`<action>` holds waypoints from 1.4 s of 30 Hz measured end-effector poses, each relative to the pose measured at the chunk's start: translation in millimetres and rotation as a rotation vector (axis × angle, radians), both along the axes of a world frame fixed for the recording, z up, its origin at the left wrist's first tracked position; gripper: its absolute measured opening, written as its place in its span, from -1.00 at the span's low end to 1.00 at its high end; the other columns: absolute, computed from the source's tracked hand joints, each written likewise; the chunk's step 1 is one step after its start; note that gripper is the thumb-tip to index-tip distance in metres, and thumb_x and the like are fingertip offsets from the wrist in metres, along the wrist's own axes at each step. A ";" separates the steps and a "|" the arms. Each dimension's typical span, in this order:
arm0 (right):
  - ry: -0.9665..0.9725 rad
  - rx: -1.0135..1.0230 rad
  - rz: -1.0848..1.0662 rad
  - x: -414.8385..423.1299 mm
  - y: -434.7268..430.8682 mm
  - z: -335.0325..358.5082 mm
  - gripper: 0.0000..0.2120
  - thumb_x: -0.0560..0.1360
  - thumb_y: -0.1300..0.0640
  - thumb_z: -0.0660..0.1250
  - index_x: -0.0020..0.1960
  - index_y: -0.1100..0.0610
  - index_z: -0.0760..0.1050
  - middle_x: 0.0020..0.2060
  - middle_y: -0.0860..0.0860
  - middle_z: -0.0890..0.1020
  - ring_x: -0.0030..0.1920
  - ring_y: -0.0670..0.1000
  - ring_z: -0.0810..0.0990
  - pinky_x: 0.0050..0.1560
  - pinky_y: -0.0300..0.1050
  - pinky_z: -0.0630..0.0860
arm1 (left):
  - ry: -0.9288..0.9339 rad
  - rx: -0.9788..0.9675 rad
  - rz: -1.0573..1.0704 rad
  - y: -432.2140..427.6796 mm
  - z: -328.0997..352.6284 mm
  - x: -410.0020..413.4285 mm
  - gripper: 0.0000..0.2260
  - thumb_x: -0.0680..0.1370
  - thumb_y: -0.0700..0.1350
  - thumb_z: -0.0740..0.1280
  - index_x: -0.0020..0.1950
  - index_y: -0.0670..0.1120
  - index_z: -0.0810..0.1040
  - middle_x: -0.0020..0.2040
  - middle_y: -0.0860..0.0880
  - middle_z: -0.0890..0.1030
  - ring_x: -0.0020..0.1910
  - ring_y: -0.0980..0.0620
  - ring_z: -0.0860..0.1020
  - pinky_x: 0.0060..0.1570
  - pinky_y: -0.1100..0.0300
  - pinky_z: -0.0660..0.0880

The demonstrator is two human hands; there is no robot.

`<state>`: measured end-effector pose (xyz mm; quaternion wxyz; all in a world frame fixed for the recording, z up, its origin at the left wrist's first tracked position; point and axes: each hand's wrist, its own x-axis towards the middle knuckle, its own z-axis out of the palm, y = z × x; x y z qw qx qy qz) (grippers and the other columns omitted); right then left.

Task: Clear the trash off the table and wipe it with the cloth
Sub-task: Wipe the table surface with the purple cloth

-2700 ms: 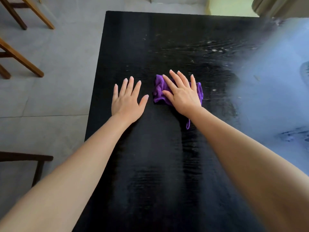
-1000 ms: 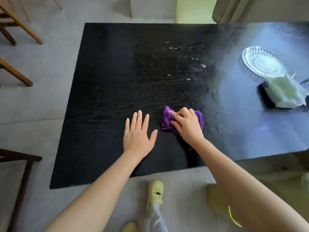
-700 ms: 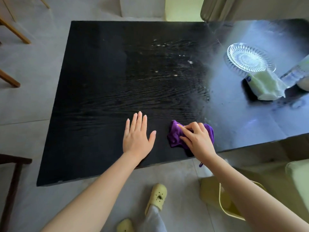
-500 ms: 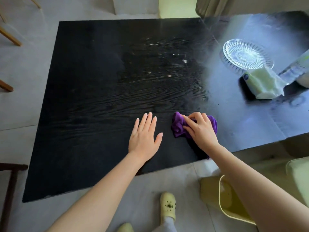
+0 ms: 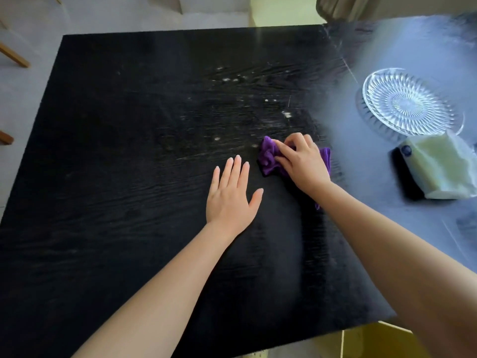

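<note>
A crumpled purple cloth (image 5: pixel 268 158) lies on the black wooden table (image 5: pixel 116 164), a little right of its middle. My right hand (image 5: pixel 302 161) is bunched on top of the cloth and grips it, covering most of it. My left hand (image 5: pixel 231 195) rests flat on the table just left of the cloth, fingers spread, holding nothing. Small white crumbs (image 5: pixel 286 114) and smear marks dot the tabletop beyond the cloth.
A clear cut-glass plate (image 5: pixel 410 102) stands at the right side of the table. A pale green packet (image 5: pixel 444 169) lies just in front of it. A yellow bin (image 5: pixel 361 342) sits on the floor below the table's near right corner. Wooden chair legs (image 5: pixel 13 56) show at far left.
My right hand has pushed the cloth away from the near edge toward the crumbs. My left hand moved forward with it. The view has shifted closer over the table.
</note>
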<state>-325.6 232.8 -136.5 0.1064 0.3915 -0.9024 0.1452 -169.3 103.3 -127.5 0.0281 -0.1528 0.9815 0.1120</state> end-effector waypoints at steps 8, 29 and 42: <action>-0.049 0.001 0.032 -99.2 -69.4 1.9 -0.58 0.49 -0.04 0.15 0.24 0.11 0.54 -0.05 0.20 0.55 -0.06 0.25 0.50 -0.08 0.08 0.48 | 0.022 -0.070 0.028 2.0 -3.3 -2.3 -0.40 0.58 0.21 -0.06 0.54 -0.10 0.11 0.56 -0.07 0.12 0.55 0.00 0.05 0.46 -0.02 -0.06; -0.121 0.007 0.064 -90.5 36.5 16.1 -0.64 0.47 0.00 0.23 0.08 0.21 0.61 -0.15 0.27 0.52 -0.15 0.27 0.49 -0.10 0.02 0.42 | -0.035 -0.072 0.020 3.2 -0.4 -0.2 -0.36 0.54 0.24 -0.16 0.56 -0.05 -0.02 0.59 -0.01 -0.03 0.56 0.07 -0.09 0.54 0.03 -0.14; -0.095 -0.100 -0.224 87.2 134.8 15.8 -0.69 0.47 0.04 0.24 0.07 0.19 0.62 -0.21 0.16 0.52 -0.23 0.16 0.47 -0.18 -0.06 0.44 | -0.107 0.063 -0.016 22.8 11.0 11.6 -0.44 0.63 0.11 -0.05 0.56 -0.11 -0.08 0.59 -0.08 -0.11 0.56 0.00 -0.16 0.53 0.04 -0.20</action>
